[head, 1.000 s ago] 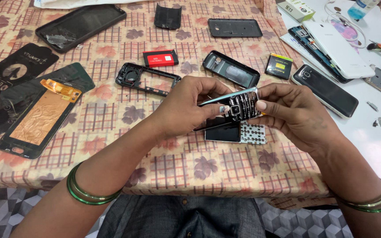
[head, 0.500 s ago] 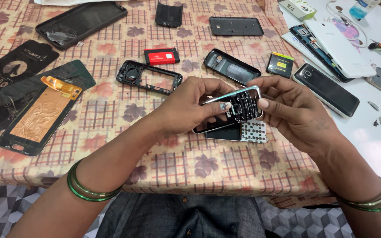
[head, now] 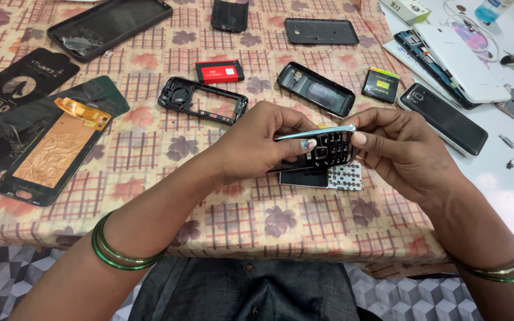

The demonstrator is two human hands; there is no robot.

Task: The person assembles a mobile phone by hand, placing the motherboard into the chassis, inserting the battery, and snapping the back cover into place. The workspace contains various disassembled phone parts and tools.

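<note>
I hold a small black keypad phone front point(head: 328, 147) with a silver rim in both hands above the checked tablecloth point(head: 150, 148). My left hand point(head: 257, 142) grips its left end, thumb on the keys. My right hand point(head: 397, 148) grips the right end, thumb at its edge. Directly beneath lie a black flat part point(head: 303, 176) and a white dotted keypad sheet point(head: 346, 176). Green bangles circle both wrists.
Scattered around are a black phone frame point(head: 203, 100), a red battery point(head: 219, 71), a black back cover point(head: 315, 89), a yellow-black battery point(head: 381, 84), a black smartphone point(head: 443, 117), a copper-backed screen panel point(head: 52, 151), dark packaging point(head: 16, 83), and a white tablet point(head: 459, 53).
My hands and the phone front have stayed almost still; only the fingers shifted slightly on it.
</note>
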